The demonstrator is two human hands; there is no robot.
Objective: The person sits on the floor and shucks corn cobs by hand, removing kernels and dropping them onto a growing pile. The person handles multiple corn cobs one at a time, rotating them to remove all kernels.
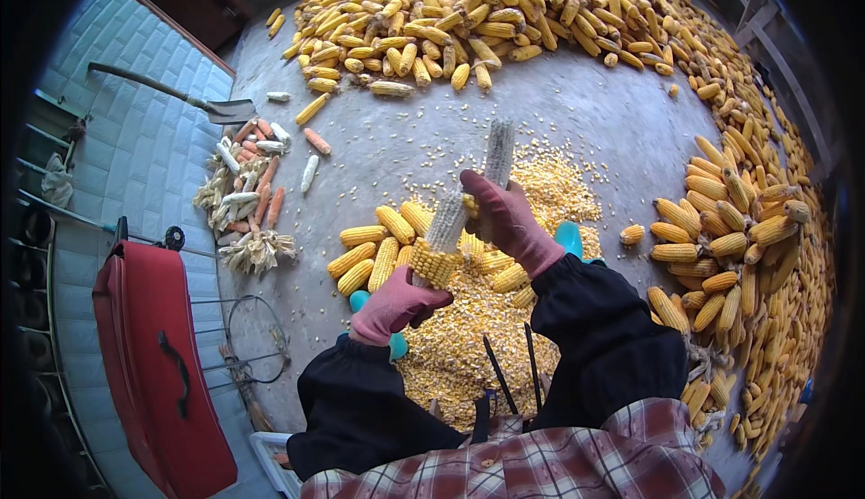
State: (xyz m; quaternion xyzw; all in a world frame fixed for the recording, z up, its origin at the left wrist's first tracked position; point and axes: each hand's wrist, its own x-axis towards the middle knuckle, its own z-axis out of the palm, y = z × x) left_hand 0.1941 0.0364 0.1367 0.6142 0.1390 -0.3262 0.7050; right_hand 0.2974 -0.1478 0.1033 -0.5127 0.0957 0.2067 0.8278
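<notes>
My left hand (399,300), in a pink work glove, grips the lower end of a partly shelled corn cob (445,229). Kernels still ring that cob's lower part, while its upper part is bare and pale. Higher and to the right, my gloved right hand (505,218) holds a bare grey-white cob (500,151) that points up. The two cobs meet or nearly meet by the right hand's fingers; the exact contact is hidden. Beneath both hands lies a heap of loose corn kernels (473,350), with several whole ears (384,262) on and beside it.
A large pile of corn ears (432,19) spans the back and continues down the right side (730,242). On the left are stripped cobs and husks (250,188), a shovel (230,111), a red suitcase (159,364) and a wire hoop (260,337). Kernels litter the concrete floor (378,141).
</notes>
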